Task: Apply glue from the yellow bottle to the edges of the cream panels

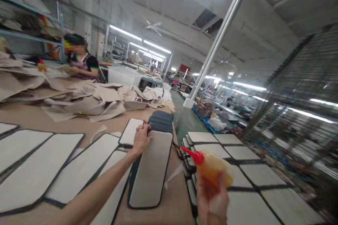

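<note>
My right hand (213, 197) is wrapped round a squeeze bottle (215, 168) of amber liquid, likely glue, with a red nozzle pointing up and left. My left hand (142, 137) is at the upper left corner of a long pale panel (151, 168) with dark edging. Its fingers are bent together there, partly hidden. This panel lies on top of others on the table. Just behind it is a fanned stack of dark pieces (160, 121). A smaller pale panel (132, 132) lies left of my left hand.
More dark-edged panels (39, 168) lie across the table's left. Rows of stacked pale panels (245, 204) stand at the right. Beige cut pieces (87, 102) are heaped at the back, where a co-worker (83, 63) handles material. A slanting pole (216, 45) rises beyond the table.
</note>
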A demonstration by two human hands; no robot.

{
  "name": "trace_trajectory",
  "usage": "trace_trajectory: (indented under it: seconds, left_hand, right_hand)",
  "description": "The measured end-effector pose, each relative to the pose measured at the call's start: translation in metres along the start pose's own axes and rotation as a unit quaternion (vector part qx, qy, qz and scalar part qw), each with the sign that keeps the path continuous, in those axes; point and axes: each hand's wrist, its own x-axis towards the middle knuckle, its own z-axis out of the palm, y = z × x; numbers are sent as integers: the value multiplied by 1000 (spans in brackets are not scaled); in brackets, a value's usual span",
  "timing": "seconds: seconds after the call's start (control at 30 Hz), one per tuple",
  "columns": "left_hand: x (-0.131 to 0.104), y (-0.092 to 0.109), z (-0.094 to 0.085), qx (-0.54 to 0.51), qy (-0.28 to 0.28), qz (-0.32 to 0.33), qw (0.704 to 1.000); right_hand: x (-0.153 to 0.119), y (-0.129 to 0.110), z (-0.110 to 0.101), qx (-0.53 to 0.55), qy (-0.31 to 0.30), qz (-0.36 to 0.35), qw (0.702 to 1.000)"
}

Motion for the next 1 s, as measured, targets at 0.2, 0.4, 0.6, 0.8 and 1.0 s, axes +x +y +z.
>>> trace_trajectory:
  seconds: [0.2, 0.4, 0.6, 0.8, 1.0]
  left_hand:
    - [-36, 2, 7, -76, 7, -51, 996]
    - [-60, 47, -9, -138, -41, -61, 988]
    - [-52, 113, -54, -89, -331, 88, 935]
    - [-62, 132, -82, 10, -513, 159, 843]
    - [-61, 155, -104, 12, -621, 155, 768]
  right_hand:
    - [25, 7, -10, -8, 0, 39, 999]
    - [21, -14, 9, -4, 13, 32, 999]
    - [17, -51, 30, -9, -63, -40, 997]
    - [15, -70, 25, -130, -126, -83, 980]
    - [8, -70, 15, -203, -192, -2, 960]
